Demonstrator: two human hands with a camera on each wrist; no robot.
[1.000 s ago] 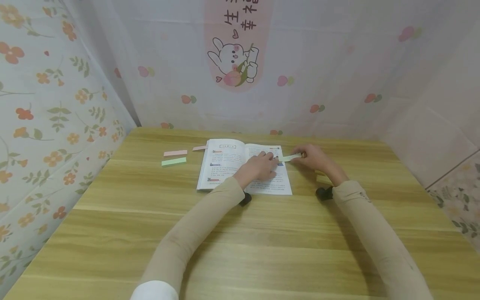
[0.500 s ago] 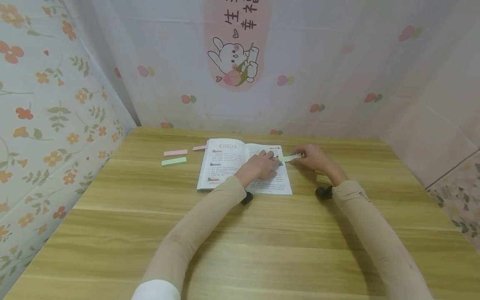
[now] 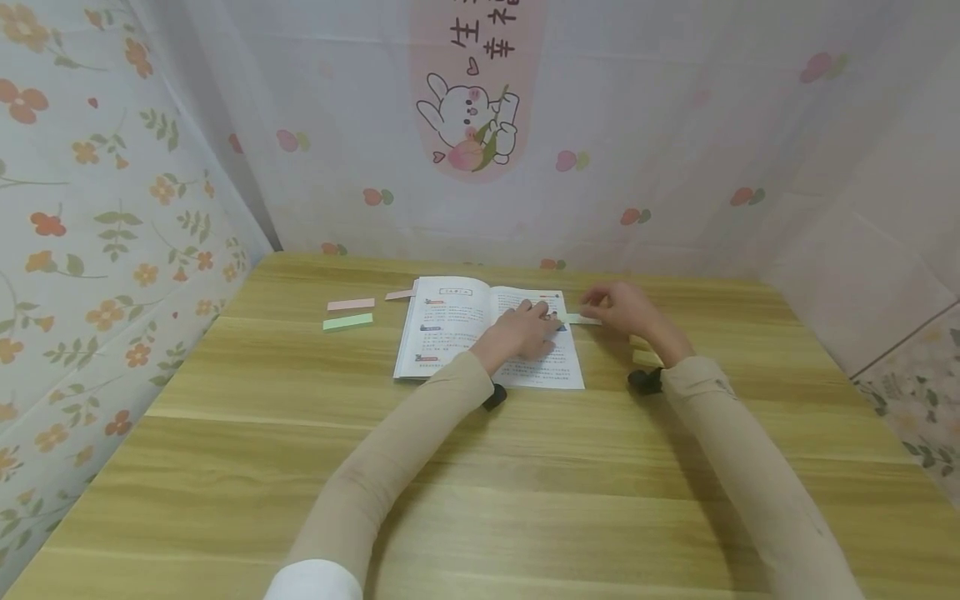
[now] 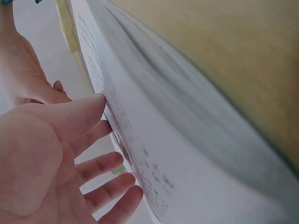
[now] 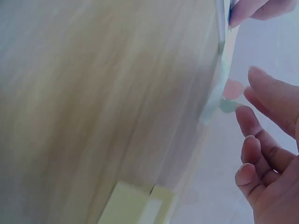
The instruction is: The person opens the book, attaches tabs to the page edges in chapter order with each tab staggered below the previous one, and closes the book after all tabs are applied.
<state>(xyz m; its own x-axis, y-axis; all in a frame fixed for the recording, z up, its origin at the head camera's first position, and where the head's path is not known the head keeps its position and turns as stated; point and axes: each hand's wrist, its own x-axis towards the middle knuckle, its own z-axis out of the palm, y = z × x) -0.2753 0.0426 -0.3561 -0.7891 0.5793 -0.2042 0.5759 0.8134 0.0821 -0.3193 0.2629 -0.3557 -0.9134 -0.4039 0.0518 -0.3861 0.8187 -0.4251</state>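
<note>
An open book (image 3: 450, 337) with printed pages lies on the table. My left hand (image 3: 522, 332) rests on its right page, the fingers extended and touching the paper. From that page's outer edge a pale green sticky strip (image 3: 585, 319) sticks out over the table. My right hand (image 3: 628, 311) hovers beside the strip's free end. In the right wrist view the thumb and forefinger of the right hand (image 5: 275, 135) are spread apart and hold nothing, with the green strip (image 5: 215, 100) separate from them.
Left of the book lie a pink sticky-strip pad (image 3: 351, 305) and a green one (image 3: 348, 322). A pink strip (image 3: 400, 295) projects from the book's left edge. Yellow sticky pads (image 5: 125, 204) sit near the right wrist. A printed curtain (image 3: 645, 125) hangs behind the table.
My right hand has let go of the green strip and lifted slightly off it; the strip now lies flatter, still at the page edge. The left hand has stayed on the page.
</note>
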